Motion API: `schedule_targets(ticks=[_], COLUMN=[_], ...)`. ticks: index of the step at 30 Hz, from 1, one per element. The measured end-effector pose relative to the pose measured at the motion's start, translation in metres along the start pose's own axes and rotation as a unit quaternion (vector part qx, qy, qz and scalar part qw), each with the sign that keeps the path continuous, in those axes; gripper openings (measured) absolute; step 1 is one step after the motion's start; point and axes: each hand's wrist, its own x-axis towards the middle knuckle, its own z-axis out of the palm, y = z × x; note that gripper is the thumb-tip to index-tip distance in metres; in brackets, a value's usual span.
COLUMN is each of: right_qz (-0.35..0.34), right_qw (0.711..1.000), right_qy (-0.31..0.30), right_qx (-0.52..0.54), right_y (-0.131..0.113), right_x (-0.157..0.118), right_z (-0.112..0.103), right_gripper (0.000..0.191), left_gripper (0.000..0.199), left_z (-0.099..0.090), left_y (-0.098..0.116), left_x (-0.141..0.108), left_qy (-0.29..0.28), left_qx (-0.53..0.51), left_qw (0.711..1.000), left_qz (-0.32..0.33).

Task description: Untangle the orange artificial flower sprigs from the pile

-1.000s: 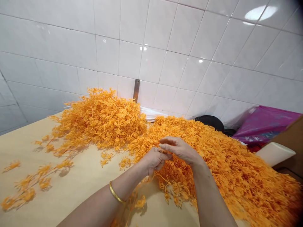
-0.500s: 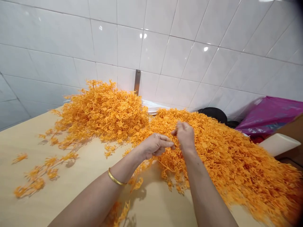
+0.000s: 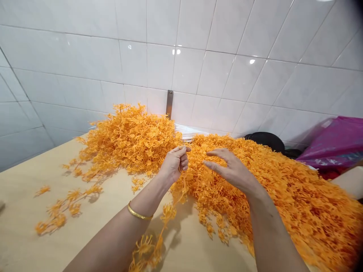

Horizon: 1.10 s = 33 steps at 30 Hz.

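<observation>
Holding one orange sprig in the left hand, right hand spread

Head view (sole view).

Left hand: fingers are curled and the thumb presses toward the index finger, pinching the orange sprig. The fingers conceal the exact point of hold. A gold bracelet encircles the wrist below the grip.

Orange sprig: hangs below the grip, over the table, and runs out at the bottom edge of the view.

Right hand: thumb and fingers stand apart, to the right of the grip, in front of the right heap. No item is visible between the fingertips. Contact with the heap cannot be confirmed.

Surroundings: the left heap lies behind and to the left of the grip. The right heap is larger and extends from beside the grip to the far right. Left of the grip, well apart, a loose sprig and a single blossom rest on the table. A metal strip stands against the tiled wall behind the grip.

Progress (judgement): one piece is in process and appears unfinished, being in hand rather than laid down. Both heaps contain many pieces; which are handled and which remain cannot be determined.
</observation>
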Motion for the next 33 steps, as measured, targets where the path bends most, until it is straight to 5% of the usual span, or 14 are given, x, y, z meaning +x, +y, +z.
schedule_targets(ticks=[3, 6, 11, 15, 18, 22, 30, 33], right_qz=[-0.042, -0.064, -0.060, -0.061, -0.066, -0.082, -0.066, -0.038], right_qw=[0.990, 0.982, 0.993, 0.989, 0.982, 0.979, 0.992, 0.993], right_qy=[-0.127, -0.160, -0.059, 0.037, 0.073, 0.084, 0.066, 0.112], right_qx=[-0.044, -0.071, -0.078, -0.132, -0.162, -0.168, -0.085, -0.003], right_y=[-0.008, -0.009, -0.006, -0.005, -0.005, -0.006, -0.005, 0.002], right_x=[-0.004, -0.003, 0.002, 0.003, 0.003, 0.003, 0.003, 0.003], right_z=[0.012, 0.023, 0.022, 0.015, 0.014, 0.015, 0.011, 0.004], right_gripper=[0.041, 0.017, 0.017, 0.015, 0.012, 0.012, 0.011, 0.031], left_gripper=[0.007, 0.010, 0.031, 0.038, 0.037, 0.029, 0.028, 0.029], left_z=[0.002, 0.005, 0.004, 0.004, 0.002, -0.002, 0.003, 0.000], left_y=[0.002, 0.002, -0.003, -0.009, -0.007, -0.002, -0.012, -0.011], left_x=[-0.002, -0.003, -0.003, -0.005, -0.007, -0.007, -0.007, -0.004], left_qy=[-0.003, -0.023, -0.011, -0.128, -0.192, -0.185, -0.147, -0.114], left_qx=[-0.032, -0.055, 0.044, 0.165, 0.223, 0.280, 0.290, 0.275], left_qw=[0.999, 0.998, 0.999, 0.975, 0.954, 0.942, 0.945, 0.955], left_qz=[0.005, 0.008, 0.009, -0.073, -0.059, -0.007, -0.014, 0.000])
